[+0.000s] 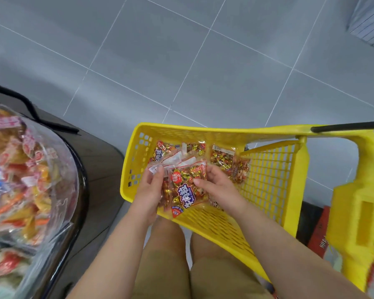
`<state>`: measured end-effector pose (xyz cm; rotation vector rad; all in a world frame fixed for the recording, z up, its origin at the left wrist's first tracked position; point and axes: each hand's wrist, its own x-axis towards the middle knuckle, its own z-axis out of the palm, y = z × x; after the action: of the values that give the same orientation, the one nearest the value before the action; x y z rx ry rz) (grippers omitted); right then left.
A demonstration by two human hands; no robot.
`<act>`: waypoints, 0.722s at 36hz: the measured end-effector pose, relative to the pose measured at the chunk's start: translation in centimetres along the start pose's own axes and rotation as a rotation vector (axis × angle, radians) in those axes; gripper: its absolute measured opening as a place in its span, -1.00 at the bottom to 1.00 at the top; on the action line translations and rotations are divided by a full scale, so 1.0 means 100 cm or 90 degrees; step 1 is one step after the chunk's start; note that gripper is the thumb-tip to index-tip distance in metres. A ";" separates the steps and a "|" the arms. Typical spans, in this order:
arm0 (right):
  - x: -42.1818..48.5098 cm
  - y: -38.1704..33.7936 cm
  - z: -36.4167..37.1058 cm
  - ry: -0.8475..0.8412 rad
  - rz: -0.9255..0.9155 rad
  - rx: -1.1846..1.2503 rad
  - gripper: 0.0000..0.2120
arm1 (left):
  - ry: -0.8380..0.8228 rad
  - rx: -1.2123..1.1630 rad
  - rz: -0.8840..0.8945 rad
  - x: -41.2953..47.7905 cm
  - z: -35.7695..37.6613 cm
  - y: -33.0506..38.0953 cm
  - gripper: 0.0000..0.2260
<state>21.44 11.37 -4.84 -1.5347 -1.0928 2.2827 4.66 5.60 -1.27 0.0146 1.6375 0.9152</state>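
A yellow plastic shopping basket (270, 182) stands in front of my legs, with several clear snack packets of gold and red wrapped pieces lying in it (221, 158). Both my hands are inside the basket. My left hand (149, 190) grips the left edge of a stack of these packets. My right hand (216, 186) holds the right side of the top packet (187, 190), thumb on its front. That packet carries a red label and blue lettering.
A round black-rimmed display bin (82, 190) heaped with wrapped snacks (20, 182) stands at the left. The basket's black handle bar (350, 126) and yellow frame (358, 212) rise at the right. Grey floor tiles (181, 61) stretch ahead. A red box (320, 234) lies under the frame.
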 end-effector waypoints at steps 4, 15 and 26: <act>-0.007 -0.020 0.026 -0.053 0.002 -0.025 -0.64 | 0.041 -0.038 0.016 -0.024 -0.032 0.011 -0.79; -0.022 -0.062 0.169 -0.236 -0.037 -0.013 -0.74 | 0.193 -0.185 0.094 -0.108 -0.179 0.011 -0.66; -0.063 -0.033 0.370 -0.333 -0.069 -0.032 -0.63 | 0.387 -0.215 0.170 -0.190 -0.370 -0.036 -0.19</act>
<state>-8.30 -6.97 9.11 -0.8746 -1.3167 2.6664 -19.00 -26.11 12.05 -0.3098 2.0407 1.4970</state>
